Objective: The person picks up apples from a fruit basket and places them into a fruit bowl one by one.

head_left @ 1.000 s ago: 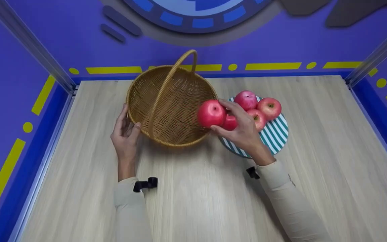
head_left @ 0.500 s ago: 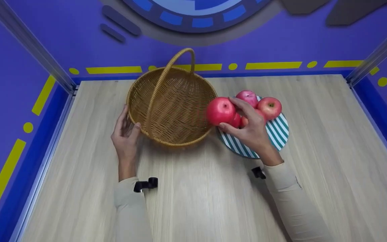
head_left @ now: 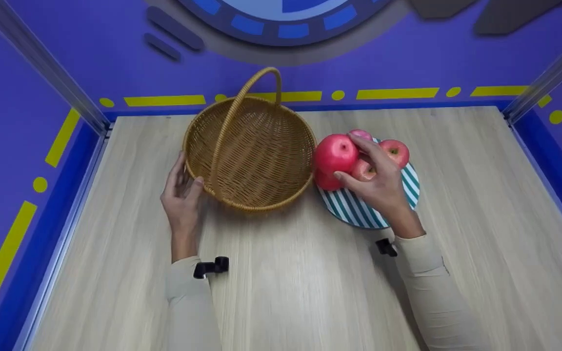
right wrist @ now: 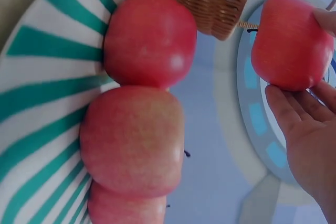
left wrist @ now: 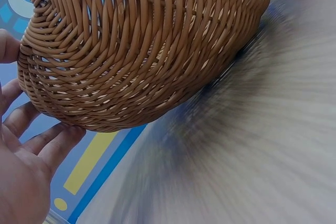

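My left hand (head_left: 182, 202) holds the left side of a brown wicker basket (head_left: 266, 165), thumb at the rim and fingers against the outer wall; the left wrist view shows these fingers (left wrist: 62, 142) under the woven side. A red apple (head_left: 335, 152) is pinched between the thumb and fingers of my right hand (head_left: 383, 185). It is raised above a round plate (head_left: 354, 212) with green and white stripes, just right of the basket. Several other apples (right wrist: 134, 140) sit on that plate, partly hidden in the head view by my right hand and the held apple.
Both stand on a light wooden table (head_left: 271, 282). A blue-purple wall (head_left: 383, 63) with yellow marks rises behind the table, and side panels (head_left: 12, 146) flank it. The basket's tall handle (head_left: 234, 107) arches above its rim.
My right hand has carried the apple rightward and slightly back, from the basket's right rim to over the plate. The basket's handle has shifted a little left; my left hand stays put.
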A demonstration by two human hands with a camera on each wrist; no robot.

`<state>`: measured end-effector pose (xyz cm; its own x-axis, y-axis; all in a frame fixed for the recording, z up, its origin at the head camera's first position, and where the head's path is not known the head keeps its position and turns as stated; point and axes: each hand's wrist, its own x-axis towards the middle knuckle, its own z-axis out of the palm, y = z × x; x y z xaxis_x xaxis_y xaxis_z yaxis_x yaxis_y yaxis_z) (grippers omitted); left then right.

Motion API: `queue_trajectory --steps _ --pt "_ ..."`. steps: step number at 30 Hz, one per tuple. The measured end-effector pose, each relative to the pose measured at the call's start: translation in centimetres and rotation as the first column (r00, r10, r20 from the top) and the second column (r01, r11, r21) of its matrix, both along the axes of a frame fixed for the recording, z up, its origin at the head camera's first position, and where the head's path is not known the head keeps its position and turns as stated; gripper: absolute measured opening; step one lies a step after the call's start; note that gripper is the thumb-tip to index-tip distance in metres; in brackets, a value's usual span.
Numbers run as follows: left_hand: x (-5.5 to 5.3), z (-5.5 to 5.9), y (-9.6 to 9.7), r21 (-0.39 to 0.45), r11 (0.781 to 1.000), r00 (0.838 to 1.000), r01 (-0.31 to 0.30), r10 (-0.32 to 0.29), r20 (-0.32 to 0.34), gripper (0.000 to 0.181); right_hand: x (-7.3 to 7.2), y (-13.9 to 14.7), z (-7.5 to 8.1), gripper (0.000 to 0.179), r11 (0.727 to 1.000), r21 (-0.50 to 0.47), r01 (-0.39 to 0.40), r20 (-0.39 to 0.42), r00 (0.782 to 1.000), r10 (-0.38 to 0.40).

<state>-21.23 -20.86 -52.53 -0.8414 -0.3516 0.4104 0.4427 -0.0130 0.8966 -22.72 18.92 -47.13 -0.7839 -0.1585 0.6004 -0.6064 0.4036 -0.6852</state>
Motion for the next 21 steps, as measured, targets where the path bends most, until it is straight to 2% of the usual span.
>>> queue_trajectory --steps 10,21 --pt "0.1 -0.1 -0.1 -0.005 1.0 1.0 -0.006 0.006 0.025 0.059 0.1 1.9 0.6 0.075 0.998 -0.044 0.043 0.096 0.995 -0.039" --pt "0.0 0.0 0.0 -0.012 1.0 0.999 -0.009 0.01 0.054 0.06 0.0 4.3 1.0 0.076 0.994 -0.056 0.097 0.112 0.99 -0.091"
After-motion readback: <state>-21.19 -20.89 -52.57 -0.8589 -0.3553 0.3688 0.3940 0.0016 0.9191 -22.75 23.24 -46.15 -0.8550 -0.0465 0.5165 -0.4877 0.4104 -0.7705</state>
